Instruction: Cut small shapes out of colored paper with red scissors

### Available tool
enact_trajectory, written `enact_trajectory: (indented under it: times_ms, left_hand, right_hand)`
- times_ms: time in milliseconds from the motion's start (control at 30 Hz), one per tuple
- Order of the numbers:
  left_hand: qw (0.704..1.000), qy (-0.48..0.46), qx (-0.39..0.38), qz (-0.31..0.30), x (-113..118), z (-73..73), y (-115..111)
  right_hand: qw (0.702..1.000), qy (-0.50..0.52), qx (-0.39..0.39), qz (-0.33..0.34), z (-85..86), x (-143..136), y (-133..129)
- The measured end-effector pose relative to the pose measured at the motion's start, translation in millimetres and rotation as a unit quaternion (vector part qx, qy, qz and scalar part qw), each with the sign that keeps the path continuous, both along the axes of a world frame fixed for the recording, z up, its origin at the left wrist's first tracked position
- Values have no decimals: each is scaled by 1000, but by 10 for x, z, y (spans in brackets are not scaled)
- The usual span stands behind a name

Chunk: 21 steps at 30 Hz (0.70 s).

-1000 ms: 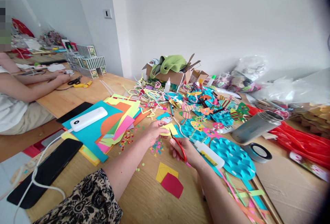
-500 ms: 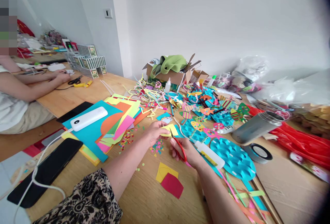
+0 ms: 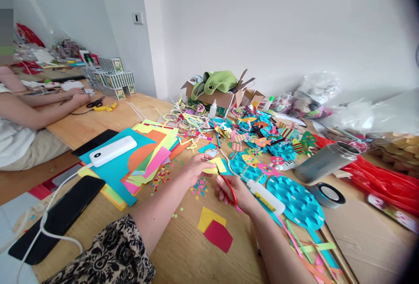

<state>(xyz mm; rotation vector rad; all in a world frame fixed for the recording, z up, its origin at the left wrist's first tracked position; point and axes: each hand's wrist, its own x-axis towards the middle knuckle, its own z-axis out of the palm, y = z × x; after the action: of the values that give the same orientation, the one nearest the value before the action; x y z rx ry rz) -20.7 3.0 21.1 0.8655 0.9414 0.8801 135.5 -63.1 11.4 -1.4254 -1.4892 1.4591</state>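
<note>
My left hand [image 3: 198,167] pinches a small piece of yellow paper [image 3: 214,166] above the table. Red-handled scissors [image 3: 230,190] are gripped in my right hand [image 3: 237,193], their blades meeting the paper's right edge. Below the hands lie a yellow paper square [image 3: 207,217] with a drawn curved outline and a dark red paper piece [image 3: 220,236] overlapping it. Tiny coloured paper bits [image 3: 199,186] are scattered under my left hand. A white glue bottle [image 3: 267,197] rests just right of my right wrist.
Coloured paper sheets [image 3: 153,144] and a white power bank [image 3: 113,150] lie left, near a black phone [image 3: 59,218]. Paper fish [image 3: 250,160], blue discs [image 3: 296,201], a steel flask [image 3: 327,162] and tape [image 3: 329,193] crowd the right. Another person's hands [image 3: 78,96] are at far left.
Both hands stay almost in place, with the scissors still at the yellow paper's edge. The paper's angle shifts slightly. The other person's head has moved a little left.
</note>
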Motion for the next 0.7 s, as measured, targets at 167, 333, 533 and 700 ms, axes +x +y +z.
enact_trajectory:
  times_ms: [167, 333, 533, 700]
  left_hand:
    - [997, 3, 55, 46, 1, -51, 28]
    - [994, -7, 79, 74, 9, -100, 61]
    - [996, -44, 23, 73, 21, -18, 35]
    - [998, -67, 12, -5, 19, -17, 25]
  right_hand:
    - [1000, -7, -4, 0, -10, 2, 3]
    - [1000, -1, -3, -2, -13, 1, 8]
    - [999, 35, 1, -26, 5, 2, 4]
    - [996, 76, 5, -53, -3, 19, 7]
